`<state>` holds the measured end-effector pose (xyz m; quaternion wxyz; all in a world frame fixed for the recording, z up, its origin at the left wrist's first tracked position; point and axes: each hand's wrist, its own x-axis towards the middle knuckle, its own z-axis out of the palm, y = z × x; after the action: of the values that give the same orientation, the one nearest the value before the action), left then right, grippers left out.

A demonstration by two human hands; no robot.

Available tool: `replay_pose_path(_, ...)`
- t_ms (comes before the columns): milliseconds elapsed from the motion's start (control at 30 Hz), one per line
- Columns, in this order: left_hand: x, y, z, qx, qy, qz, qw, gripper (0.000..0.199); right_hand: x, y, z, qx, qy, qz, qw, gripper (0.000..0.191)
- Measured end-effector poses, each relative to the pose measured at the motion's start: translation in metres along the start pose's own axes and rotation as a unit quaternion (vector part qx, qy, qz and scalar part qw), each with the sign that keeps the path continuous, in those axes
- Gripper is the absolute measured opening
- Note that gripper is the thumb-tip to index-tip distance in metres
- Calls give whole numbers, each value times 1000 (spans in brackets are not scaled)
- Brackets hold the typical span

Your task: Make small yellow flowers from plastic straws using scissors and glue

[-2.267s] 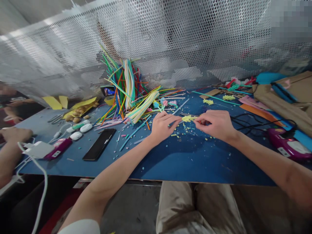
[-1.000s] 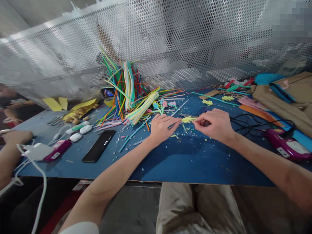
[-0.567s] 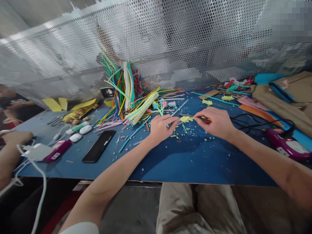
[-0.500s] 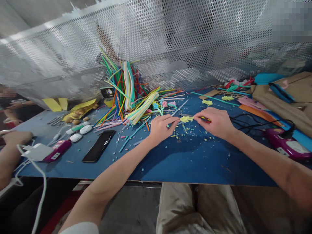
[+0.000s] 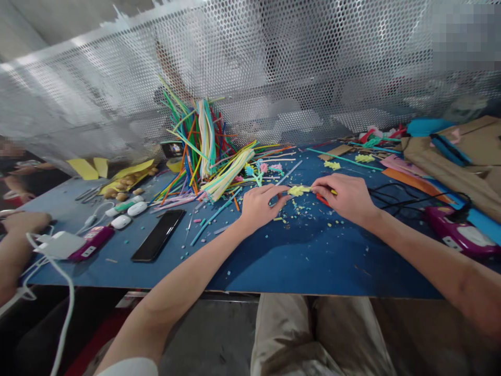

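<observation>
A short yellow fuzzy piece, apparently trimmed pipe cleaner with a notched outline, stretches between my two hands above the blue table. My left hand is closed, thumb and index finger pinching its left end. My right hand pinches its right end between the fingertips. Under my right hand a tool with red and yellow handles shows in part; whether the hand holds it or it lies on the table, I cannot tell. Small yellow and teal clippings lie scattered below. Two similar yellow pieces rest behind.
A heap of coloured pipe cleaners stands against the perforated metal screen. At left are a black phone, white chargers, a purple power strip and another person's arm. Cables, another purple strip and brown paper lie right.
My right fingers have shifted slightly at the yellow piece's end. More of the red handle shows beneath them, and the metal blade behind the piece is less visible. My left hand barely moved.
</observation>
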<state>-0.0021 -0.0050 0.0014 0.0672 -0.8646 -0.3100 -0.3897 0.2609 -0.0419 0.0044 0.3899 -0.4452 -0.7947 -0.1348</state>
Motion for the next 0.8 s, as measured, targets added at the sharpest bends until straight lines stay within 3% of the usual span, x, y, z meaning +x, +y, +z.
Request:
replay_pose_path(433,-3,-7,3,-20,14,32,999,16,0,-9,-3,30,0,-8,1000,12)
replay_pose_path(600,-3,-6,2,-19,15,50,998,16,2,-13,-6,63,27,-46,997,19)
replay_pose_path(800,-2,-4,1,-17,20,59,998,16,2,-12,-3,38,16,-76,996,5)
